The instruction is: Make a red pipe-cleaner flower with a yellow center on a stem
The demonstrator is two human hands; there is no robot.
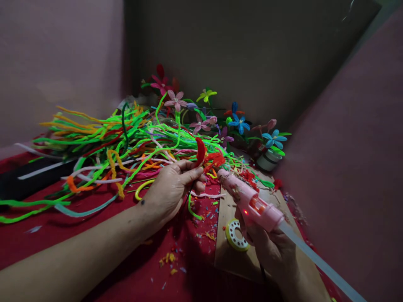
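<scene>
Between the thumb and fingers of my left hand (pixel 176 184) is a red pipe-cleaner flower (pixel 215 160), one petal standing upright and others spread to the right. My right hand (pixel 270 247) is wrapped round a pink hot glue gun (pixel 241 195), whose small red light is lit. The gun's nozzle points toward the flower, close to its petals; whether they touch I cannot tell. A long translucent glue stick (pixel 317 260) sticks out of the gun's back end. Below the gun, a yellow-and-white ring-shaped spool (pixel 236 235) lies on a wooden board (pixel 231 262).
Bundles of green, orange and pink pipe cleaners (pixel 103 130) lie across the red cloth (pixel 135 268). Finished flowers, including a pink one (pixel 175 100) and a blue one (pixel 274 139), stand at the back. A small jar (pixel 269 161) is at right. Fuzz scraps (pixel 168 258) dot the cloth.
</scene>
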